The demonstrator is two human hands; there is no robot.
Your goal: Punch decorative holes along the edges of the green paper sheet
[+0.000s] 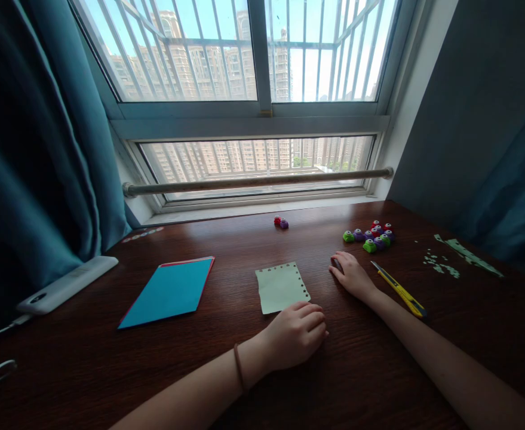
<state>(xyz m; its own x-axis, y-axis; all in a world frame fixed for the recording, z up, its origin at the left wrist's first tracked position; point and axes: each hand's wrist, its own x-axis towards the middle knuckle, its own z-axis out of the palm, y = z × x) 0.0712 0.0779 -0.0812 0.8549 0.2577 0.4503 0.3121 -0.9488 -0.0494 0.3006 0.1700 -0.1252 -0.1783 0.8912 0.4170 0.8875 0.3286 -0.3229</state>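
A pale green sheet of paper with small star-shaped holes along its top and right edges lies on the table. My left hand rests at its lower right corner, the fingers curled down and together; whatever is under the palm is hidden. To the right of the paper, my right hand lies on the table with thumb and fingers apart, and I see nothing clearly held in it. Beside the right wrist is a yellow utility knife with some blade showing. Beyond that hand stand several small red, purple and green craft punches with eye-like tops.
Two more punches, red and purple, stand near the window. Green paper bits and a torn strip lie on the right. A blue sheet on red and a white power strip with a cable are on the left.
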